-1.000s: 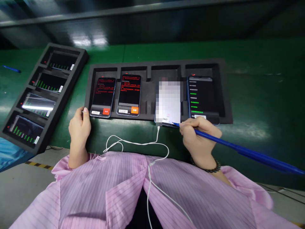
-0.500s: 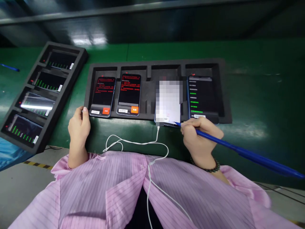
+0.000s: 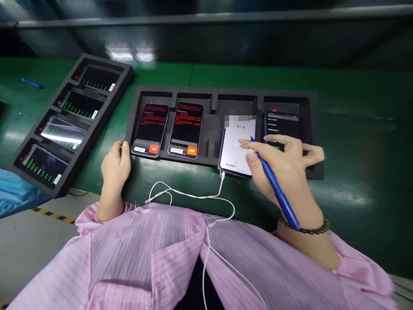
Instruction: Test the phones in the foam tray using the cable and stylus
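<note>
My left hand (image 3: 116, 165) is closed on the front left corner of a black foam tray (image 3: 211, 148). My right hand (image 3: 290, 172) holds a blue pen (image 3: 281, 196) between thumb and fingers, and its index finger reaches over a phone with a white screen (image 3: 234, 150). Whether the fingertip touches the glass I cannot tell. A white earphone cable (image 3: 222, 178) is plugged into this phone's lower edge. My right hand partly hides a phone with green text (image 3: 280, 122). Two phones with red text, a left one (image 3: 149, 129) and a right one (image 3: 185, 129), lie in the left compartments.
A second black tray (image 3: 124, 82) stands slanted at the left, with several dark phones showing green bars. Another blue pen (image 3: 31, 82) lies beyond it on the green table (image 3: 206, 77). The white cable loops across the table's front edge towards my pink striped clothing (image 3: 129, 254).
My right hand has lifted the pen from the white-screen phone's lower edge and turned it back, moving its index finger over the screen. The screen now shows a number. My left hand keeps its hold.
</note>
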Tool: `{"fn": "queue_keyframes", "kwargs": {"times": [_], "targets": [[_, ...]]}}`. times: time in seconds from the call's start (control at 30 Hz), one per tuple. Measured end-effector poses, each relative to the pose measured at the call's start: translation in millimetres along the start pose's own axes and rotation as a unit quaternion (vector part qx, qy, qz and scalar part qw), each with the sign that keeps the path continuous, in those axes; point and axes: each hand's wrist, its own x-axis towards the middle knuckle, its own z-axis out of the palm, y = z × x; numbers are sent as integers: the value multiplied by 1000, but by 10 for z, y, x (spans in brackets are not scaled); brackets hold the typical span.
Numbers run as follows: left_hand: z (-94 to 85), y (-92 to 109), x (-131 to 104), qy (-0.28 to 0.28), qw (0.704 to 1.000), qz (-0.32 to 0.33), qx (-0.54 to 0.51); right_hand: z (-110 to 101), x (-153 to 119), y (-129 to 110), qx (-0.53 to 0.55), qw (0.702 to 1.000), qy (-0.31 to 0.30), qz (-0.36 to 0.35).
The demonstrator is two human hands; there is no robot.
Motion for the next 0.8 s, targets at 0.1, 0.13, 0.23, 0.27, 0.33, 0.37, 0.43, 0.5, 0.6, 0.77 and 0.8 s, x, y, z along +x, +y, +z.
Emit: {"fn": "queue_keyframes", "kwargs": {"times": [0.1,0.13,0.23,0.27,0.33,0.37,0.43,0.5,0.6,0.77,0.8], "targets": [[-9,16,-4,-8,1000,-9,-5,55,17,51,-18,999,7,-38],[-12,20,-6,-10,1000,-11,-6,64,12,71,-28,998,18,-50],[-18,22,-10,-8,1000,-8,-8,70,-6,131,-48,995,58,-62],[-19,19,-12,-8,1000,-6,-8,70,-11,147,-50,995,64,-60],[-19,10,-12,-7,1000,-5,-7,71,-17,166,-47,995,72,-56],[-17,4,-12,-8,1000,-5,-6,70,-17,168,-40,995,74,-52],[-14,-7,-10,-8,1000,-4,-6,64,-12,157,-17,997,70,-39],[-11,-13,-4,-10,1000,-2,-9,51,0,135,8,997,69,-26],[-12,-6,9,-15,1000,-1,-5,24,16,107,29,998,54,-2],[-47,40,-26,-33,999,-18,7,-24,-24,96,44,998,13,43],[-56,46,-44,-43,999,-18,3,-17,-20,92,39,998,15,45]]}}
